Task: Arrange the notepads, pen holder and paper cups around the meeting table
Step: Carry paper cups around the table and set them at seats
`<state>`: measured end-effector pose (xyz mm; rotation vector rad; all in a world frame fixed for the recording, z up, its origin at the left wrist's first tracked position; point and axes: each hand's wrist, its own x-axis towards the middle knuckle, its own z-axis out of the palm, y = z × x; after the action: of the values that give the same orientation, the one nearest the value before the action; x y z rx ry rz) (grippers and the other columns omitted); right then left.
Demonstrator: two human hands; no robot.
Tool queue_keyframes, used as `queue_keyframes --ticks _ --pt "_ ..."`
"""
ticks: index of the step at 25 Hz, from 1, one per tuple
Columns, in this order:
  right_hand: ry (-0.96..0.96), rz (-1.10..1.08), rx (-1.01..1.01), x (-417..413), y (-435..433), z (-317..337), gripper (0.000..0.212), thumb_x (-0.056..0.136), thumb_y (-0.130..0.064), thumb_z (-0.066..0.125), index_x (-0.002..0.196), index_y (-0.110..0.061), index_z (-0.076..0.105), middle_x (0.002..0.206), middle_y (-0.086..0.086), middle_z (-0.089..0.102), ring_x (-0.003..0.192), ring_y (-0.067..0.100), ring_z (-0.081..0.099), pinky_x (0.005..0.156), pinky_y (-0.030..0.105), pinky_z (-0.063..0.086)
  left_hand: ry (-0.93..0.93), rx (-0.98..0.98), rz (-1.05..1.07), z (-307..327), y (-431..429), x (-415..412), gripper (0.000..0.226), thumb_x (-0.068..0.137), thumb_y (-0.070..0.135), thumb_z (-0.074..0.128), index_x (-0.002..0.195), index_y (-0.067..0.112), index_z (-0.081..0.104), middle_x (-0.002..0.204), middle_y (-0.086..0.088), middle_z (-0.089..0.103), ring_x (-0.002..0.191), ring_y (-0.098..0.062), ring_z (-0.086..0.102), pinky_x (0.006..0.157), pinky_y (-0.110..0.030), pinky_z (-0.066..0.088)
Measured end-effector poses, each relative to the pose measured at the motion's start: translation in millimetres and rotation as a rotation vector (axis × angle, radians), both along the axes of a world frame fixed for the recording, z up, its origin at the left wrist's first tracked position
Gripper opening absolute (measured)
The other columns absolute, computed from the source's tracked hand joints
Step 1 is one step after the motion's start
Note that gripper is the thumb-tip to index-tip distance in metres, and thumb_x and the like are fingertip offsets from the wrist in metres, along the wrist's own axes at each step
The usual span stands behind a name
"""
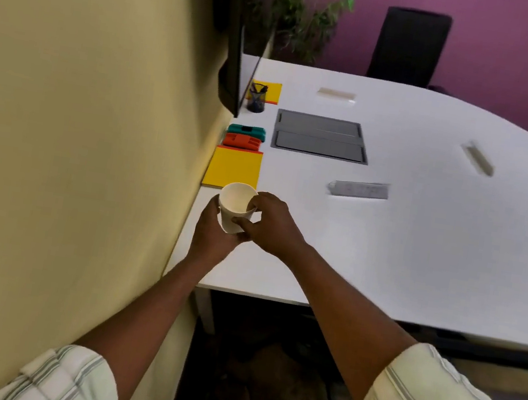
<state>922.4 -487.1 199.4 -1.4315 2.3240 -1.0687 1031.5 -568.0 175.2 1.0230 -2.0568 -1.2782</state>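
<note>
Both hands clamp the white paper cup stack point(235, 209) above the white bench point(385, 252) corner, left hand point(217, 230) cradling, right hand point(269, 224) pinching the rim; a hard pull risks crushing it.

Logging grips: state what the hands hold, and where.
A paper cup: left hand around its side wall, right hand fingers pinching the rim.

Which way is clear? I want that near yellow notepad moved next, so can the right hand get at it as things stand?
Probably not at once: the right hand and left hand both grip the paper cup. The near yellow notepad lies just beyond the cup, with nothing on top.
</note>
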Motion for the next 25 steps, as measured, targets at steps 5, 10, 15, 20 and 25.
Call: queue_keyframes --ticks 5,10,15,20,25 --pt "-0.018 -0.084 -0.026 25 87 46 0.028 0.081 -0.022 0.074 0.099 -0.004 0.065 0.106 0.011 0.066 0.096 0.023 0.062 0.080 0.036 0.055 0.171 -0.018 -0.063 27 70 -2 0.080 0.066 0.015 0.084 0.134 0.011 0.041 0.130 -0.007 0.056 0.116 -0.021 0.055 0.087 -0.025 0.044" --pt "-0.013 -0.171 -0.002 24 180 80 0.032 0.084 -0.035 0.070 0.106 -0.012 0.064 0.115 0.003 0.065 0.092 0.016 0.062 0.084 0.031 0.055 0.307 -0.045 -0.178 51 149 -20 0.078 0.066 0.013 0.084 0.131 0.008 0.042 0.118 0.003 0.054 0.102 -0.010 0.053 0.078 -0.001 0.040" --pt "-0.034 -0.238 -0.038 -1 261 95 0.055 0.085 -0.051 0.062 0.130 -0.023 0.050 0.132 0.000 0.057 0.108 0.017 0.060 0.092 0.037 0.053 0.342 -0.006 -0.196 71 236 -49 0.076 0.068 0.018 0.082 0.131 0.014 0.039 0.115 0.009 0.050 0.101 -0.011 0.052 0.073 -0.001 0.041" --pt "-0.092 -0.189 -0.150 -28 356 103 0.062 0.088 -0.041 0.063 0.141 -0.025 0.035 0.135 0.001 0.052 0.101 0.009 0.058 0.092 0.037 0.054 0.378 -0.015 -0.128 90 334 -81 0.074 0.070 0.013 0.081 0.132 0.014 0.040 0.115 0.010 0.050 0.101 -0.009 0.050 0.072 -0.002 0.038" --pt "-0.034 -0.207 -0.184 -68 457 108 0.069 0.085 -0.045 0.065 0.143 -0.023 0.034 0.142 -0.003 0.046 0.123 0.013 0.049 0.097 0.038 0.050 0.439 -0.008 -0.154 100 441 -119 0.074 0.068 0.013 0.082 0.130 0.013 0.042 0.115 0.008 0.054 0.100 -0.009 0.055 0.072 0.001 0.043"
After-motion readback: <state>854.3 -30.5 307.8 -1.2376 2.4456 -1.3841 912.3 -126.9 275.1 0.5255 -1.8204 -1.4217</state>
